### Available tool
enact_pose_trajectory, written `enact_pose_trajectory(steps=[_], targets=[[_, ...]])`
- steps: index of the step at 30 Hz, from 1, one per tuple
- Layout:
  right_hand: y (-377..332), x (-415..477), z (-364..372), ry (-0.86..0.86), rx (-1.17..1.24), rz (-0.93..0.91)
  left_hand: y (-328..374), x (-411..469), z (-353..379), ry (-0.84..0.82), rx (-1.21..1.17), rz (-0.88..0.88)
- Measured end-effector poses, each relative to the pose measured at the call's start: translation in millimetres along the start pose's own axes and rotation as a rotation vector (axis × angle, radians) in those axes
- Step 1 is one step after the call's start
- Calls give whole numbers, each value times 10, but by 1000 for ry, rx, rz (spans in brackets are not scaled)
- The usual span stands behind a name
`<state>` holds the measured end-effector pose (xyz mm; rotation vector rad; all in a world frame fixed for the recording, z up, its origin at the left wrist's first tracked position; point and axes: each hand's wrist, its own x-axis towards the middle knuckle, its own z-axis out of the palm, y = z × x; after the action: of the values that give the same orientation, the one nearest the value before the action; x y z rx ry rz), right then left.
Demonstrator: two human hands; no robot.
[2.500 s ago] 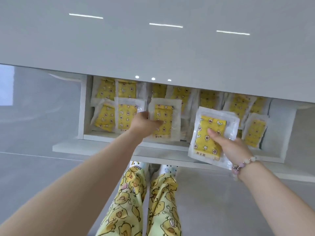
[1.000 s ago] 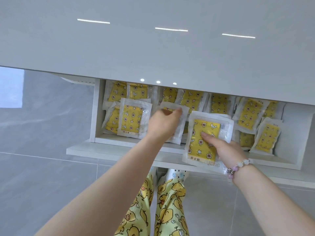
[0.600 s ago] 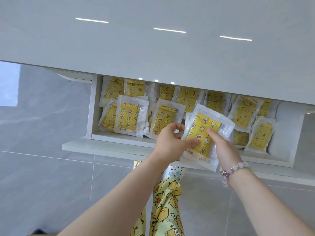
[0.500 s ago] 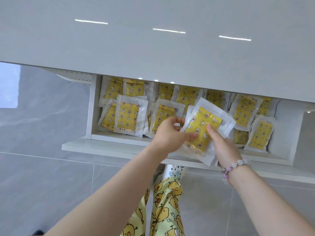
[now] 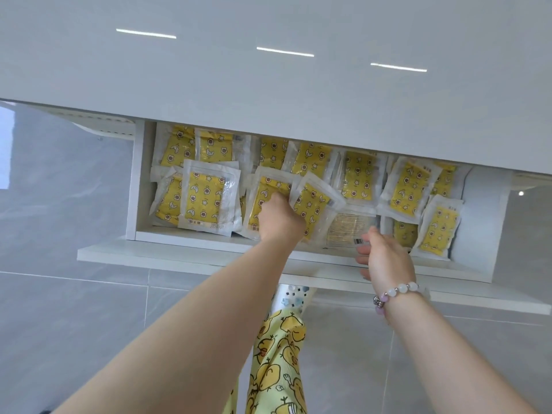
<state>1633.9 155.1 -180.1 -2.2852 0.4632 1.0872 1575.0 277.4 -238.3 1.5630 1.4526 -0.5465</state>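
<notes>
Nearest to me, the right hand hovers over the front edge of the drawer, its fingers loosely spread and holding nothing. A little farther and to the left, the left hand pinches a yellow packet by its left edge. This packet is in the middle of the drawer, tilted, with its long axis roughly near to far. Beyond it are other packets in rows.
</notes>
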Motion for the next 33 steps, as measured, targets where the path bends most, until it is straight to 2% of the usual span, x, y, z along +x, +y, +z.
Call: enact_pose_trajectory(steps=[5,8,10,13,16,19,22,28,33], targets=[[31,-29,2,11,-38,-60,59,-29,77,89,252,108],[22,-97,-52,-3,-206,-127,79,-5,23,86,450,164],[14,-169,-83,-21,-315,-178,97,-13,-53,49,669,254],[-39,-357,-187,-59,-602,-300,145,-181,-202,-7,973,408],[-215,-634,-375,-121,-932,-407,129,-514,-457,-32,1101,554],[-570,-1031,-574,-86,-1045,-465,85,-968,-929,15,1039,524],[-1062,-1536,-750,-18,-1071,-574,121,-1458,-1620,98,938,404],[-2148,-2713,-907,-41,-1167,-954,352,-2350,-3135,266,743,295],[-2814,-3806,-698,74,-1255,-1249,174,-3171,-4282,535,579,215]])
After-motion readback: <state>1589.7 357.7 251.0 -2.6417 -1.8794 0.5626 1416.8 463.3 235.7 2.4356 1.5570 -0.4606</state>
